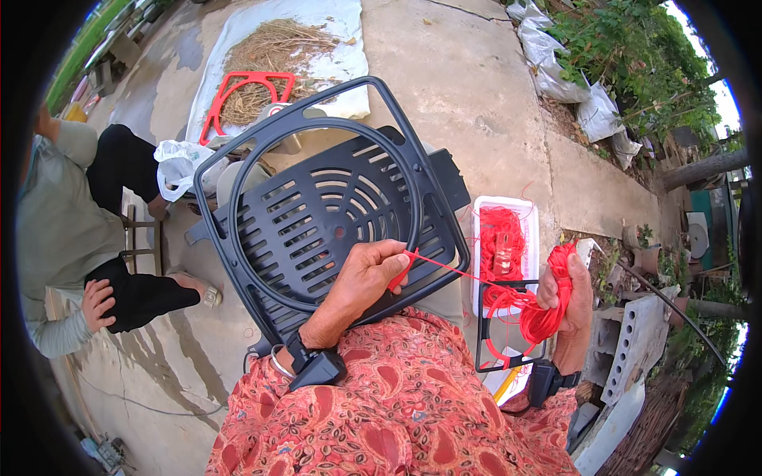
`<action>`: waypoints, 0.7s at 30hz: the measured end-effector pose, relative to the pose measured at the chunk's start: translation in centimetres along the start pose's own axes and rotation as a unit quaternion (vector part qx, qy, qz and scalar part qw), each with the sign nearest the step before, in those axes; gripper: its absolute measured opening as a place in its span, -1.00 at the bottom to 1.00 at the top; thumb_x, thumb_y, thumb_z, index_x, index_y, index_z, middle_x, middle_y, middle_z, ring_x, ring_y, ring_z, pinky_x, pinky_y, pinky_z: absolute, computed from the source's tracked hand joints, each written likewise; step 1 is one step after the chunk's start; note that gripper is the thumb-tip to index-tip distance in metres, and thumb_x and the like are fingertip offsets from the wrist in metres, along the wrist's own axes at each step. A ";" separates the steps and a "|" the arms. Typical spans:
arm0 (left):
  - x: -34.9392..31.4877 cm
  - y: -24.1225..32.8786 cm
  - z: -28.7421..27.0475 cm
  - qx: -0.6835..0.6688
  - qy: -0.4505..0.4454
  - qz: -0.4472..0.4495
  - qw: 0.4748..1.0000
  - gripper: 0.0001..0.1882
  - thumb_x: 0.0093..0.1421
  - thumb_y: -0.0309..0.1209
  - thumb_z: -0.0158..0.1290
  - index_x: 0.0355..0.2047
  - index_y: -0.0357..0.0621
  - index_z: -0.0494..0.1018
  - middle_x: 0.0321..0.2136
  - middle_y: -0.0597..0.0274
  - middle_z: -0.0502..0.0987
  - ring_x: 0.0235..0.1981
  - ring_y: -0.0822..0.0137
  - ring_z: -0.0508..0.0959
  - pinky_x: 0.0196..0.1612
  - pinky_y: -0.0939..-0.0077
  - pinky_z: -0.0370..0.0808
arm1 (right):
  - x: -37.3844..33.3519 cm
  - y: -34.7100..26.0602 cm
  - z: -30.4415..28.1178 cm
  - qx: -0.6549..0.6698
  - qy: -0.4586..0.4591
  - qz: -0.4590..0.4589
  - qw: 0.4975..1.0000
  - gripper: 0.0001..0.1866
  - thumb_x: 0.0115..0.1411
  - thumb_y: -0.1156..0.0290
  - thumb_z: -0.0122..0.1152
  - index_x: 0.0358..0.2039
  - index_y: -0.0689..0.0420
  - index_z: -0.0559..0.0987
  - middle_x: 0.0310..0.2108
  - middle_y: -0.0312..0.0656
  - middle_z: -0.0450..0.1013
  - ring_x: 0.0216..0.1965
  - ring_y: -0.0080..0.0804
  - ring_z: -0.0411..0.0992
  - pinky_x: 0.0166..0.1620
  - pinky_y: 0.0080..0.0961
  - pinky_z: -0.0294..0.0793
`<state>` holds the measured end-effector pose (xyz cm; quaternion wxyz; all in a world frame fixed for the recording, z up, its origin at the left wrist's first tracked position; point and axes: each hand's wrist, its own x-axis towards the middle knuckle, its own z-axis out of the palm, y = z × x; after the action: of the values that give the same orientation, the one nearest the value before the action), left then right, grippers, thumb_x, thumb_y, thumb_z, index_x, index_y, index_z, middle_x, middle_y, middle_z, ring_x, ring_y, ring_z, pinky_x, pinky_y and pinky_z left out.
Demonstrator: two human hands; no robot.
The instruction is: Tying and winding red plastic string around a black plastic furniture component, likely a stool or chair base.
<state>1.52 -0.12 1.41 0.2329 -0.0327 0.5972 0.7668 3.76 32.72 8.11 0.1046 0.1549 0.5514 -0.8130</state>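
Note:
A black rectangular frame with a large round ring (417, 198) rests tilted on a black slotted plastic surface (340, 210) before me. My left hand (361, 274) is closed at the ring's near right side, pinching red cord (401, 274) that is wrapped around it there. From that spot a taut red strand (452, 270) runs right to my right hand (575, 297). That hand is wrapped around a looped bundle of red cord (546, 313), held above a smaller black frame (479, 341). The fingertips of my left hand are partly hidden.
A white basket (531, 218) with more red cord stands right of the slotted surface. Dry stalks (278, 47) and a red frame (213, 111) lie on a white sheet ahead. Another person (71, 214) sits at left near a white plastic bag (176, 163). Concrete blocks (639, 349) are at right.

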 end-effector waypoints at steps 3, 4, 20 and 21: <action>-0.5 -0.1 0.1 0.009 -0.013 -0.017 1.000 -0.78 0.18 -0.52 0.09 -0.17 -0.36 0.52 -0.55 0.32 0.50 -0.52 0.55 0.44 -0.43 0.62 0.41 | 0.5 -0.1 -0.9 0.004 -0.001 0.001 1.000 -0.67 0.37 0.09 -0.01 -0.26 0.14 0.36 -0.66 -0.27 0.29 -0.76 -0.59 0.23 -0.68 -0.61 0.23; -0.7 -0.1 0.0 0.031 -0.029 -0.021 0.999 -0.73 0.15 -0.52 0.10 -0.13 -0.36 0.51 -0.54 0.27 0.52 -0.50 0.53 0.44 -0.41 0.59 0.41 | 0.5 -0.2 -1.0 0.013 0.007 -0.005 1.000 -0.66 0.37 0.08 -0.02 -0.27 0.13 0.36 -0.66 -0.27 0.30 -0.76 -0.59 0.23 -0.68 -0.60 0.23; -1.9 1.8 0.1 0.389 0.163 0.078 0.903 -0.69 0.12 -0.45 0.14 -0.14 -0.35 0.51 -0.50 0.00 0.57 -0.52 0.23 0.54 -0.36 0.39 0.44 | -2.2 1.4 3.3 0.009 -0.136 0.056 0.989 -0.54 0.28 0.03 0.11 -0.17 0.22 0.33 -0.74 -0.20 0.27 -0.79 -0.55 0.20 -0.68 -0.59 0.20; -2.0 2.0 0.1 0.390 0.166 0.079 0.902 -0.69 0.12 -0.45 0.14 -0.14 -0.35 0.51 -0.50 0.00 0.57 -0.52 0.23 0.54 -0.36 0.39 0.44 | -2.1 1.5 3.4 0.009 -0.139 0.056 0.989 -0.54 0.28 0.03 0.11 -0.17 0.22 0.33 -0.74 -0.20 0.27 -0.79 -0.55 0.20 -0.68 -0.59 0.20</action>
<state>2.52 -1.06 3.87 0.0631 -0.0188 0.8790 0.4722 5.77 28.99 8.81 0.2241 0.0716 0.5149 -0.8244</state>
